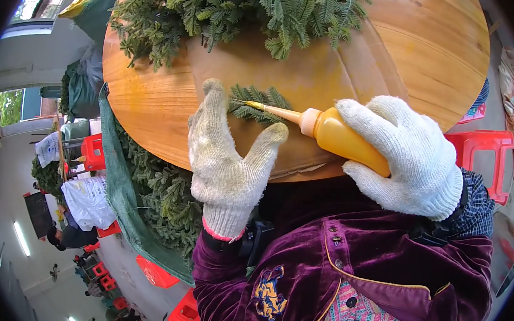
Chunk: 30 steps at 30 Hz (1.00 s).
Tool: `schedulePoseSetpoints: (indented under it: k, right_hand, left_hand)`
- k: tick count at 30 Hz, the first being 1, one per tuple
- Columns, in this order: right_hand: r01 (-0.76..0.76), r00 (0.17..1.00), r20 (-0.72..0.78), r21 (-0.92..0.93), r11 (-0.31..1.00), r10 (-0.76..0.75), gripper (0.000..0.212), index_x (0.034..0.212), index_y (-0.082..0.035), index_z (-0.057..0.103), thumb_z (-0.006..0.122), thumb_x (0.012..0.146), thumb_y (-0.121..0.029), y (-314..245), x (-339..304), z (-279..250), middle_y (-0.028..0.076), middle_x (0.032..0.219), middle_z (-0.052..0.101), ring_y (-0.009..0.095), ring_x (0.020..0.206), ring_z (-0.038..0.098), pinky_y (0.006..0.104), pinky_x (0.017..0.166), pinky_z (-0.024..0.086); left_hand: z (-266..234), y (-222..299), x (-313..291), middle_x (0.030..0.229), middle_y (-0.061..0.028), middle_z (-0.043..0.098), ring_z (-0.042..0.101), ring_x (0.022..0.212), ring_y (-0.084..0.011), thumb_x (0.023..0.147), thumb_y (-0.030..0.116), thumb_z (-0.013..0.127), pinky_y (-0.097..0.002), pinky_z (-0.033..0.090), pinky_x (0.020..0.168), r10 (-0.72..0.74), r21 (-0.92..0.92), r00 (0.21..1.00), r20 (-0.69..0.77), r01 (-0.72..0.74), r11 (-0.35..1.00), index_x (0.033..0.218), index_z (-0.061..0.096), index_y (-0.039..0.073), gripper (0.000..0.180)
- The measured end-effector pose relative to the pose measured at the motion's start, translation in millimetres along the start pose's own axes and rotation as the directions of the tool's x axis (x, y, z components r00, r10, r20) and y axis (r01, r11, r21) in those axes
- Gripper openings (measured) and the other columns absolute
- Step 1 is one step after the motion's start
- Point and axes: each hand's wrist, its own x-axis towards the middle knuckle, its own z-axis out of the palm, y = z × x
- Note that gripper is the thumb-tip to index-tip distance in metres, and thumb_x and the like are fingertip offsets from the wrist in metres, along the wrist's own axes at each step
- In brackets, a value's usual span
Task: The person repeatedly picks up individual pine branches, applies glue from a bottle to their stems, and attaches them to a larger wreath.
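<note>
A yellow squeeze bottle [343, 138] with a long, narrow nozzle lies tilted in my right hand [411, 151], its gloved fingers wrapped around the body. The nozzle's yellow-smeared tip points left, over a small green fir sprig [256, 95]. That sprig rests on brown cardboard [311, 80]. My left hand [224, 152], in a white knit glove with stained fingertips, is beside the sprig. Its thumb and forefinger are spread apart on either side of the sprig's near end. Whether the left fingers touch the sprig, I cannot tell.
A large pile of fir branches [233, 8] covers the far side of the round wooden table [453, 43]. More branches [169, 196] fill a green sack [114, 167] at the near left. Red plastic stools [481, 154] stand at the right and lower left.
</note>
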Motion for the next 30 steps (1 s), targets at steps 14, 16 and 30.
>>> schedulePoseSetpoints:
  k: [14, 16, 30]
  right_hand:
    - [0.049, 0.993, 0.115, -0.198, 0.979, -0.027, 0.071, 0.138, -0.012, 0.062, 0.083, 0.071, -0.012, -12, 16, -23, 0.015, 0.103, 0.062, 0.036, 0.085, 0.067, 0.0426, 0.072, 0.056]
    - [0.034, 0.992, 0.127, -0.199, 0.979, -0.009, 0.070, 0.137, -0.012, 0.063, 0.083, 0.070, -0.011, -13, 17, -25, 0.015, 0.103, 0.063, 0.036, 0.085, 0.067, 0.0424, 0.072, 0.056]
    - [-0.027, 0.989, 0.140, -0.176, 0.984, 0.052, 0.075, 0.137, -0.008, 0.063, 0.084, 0.065, -0.007, -15, 6, -36, 0.015, 0.103, 0.063, 0.035, 0.086, 0.067, 0.0417, 0.073, 0.055]
  left_hand:
    - [5, -6, -2, 0.125, -0.0281, 0.066, 0.060, 0.116, -0.0414, 0.075, 0.027, 0.092, -0.0510, 0.043, 0.105, 0.077, 0.114, 0.997, 0.014, -0.078, 0.990, 0.148, 0.042, -0.014, 0.097]
    - [4, -6, -1, 0.124, -0.0276, 0.066, 0.060, 0.115, -0.0412, 0.075, 0.027, 0.092, -0.0512, 0.043, 0.105, 0.057, 0.098, 0.998, 0.020, -0.058, 0.993, 0.148, 0.042, -0.014, 0.098]
    - [1, -8, 3, 0.124, -0.0267, 0.066, 0.061, 0.113, -0.0407, 0.074, 0.029, 0.091, -0.0522, 0.043, 0.103, 0.129, 0.101, 0.990, 0.052, -0.133, 0.986, 0.148, 0.041, -0.013, 0.099]
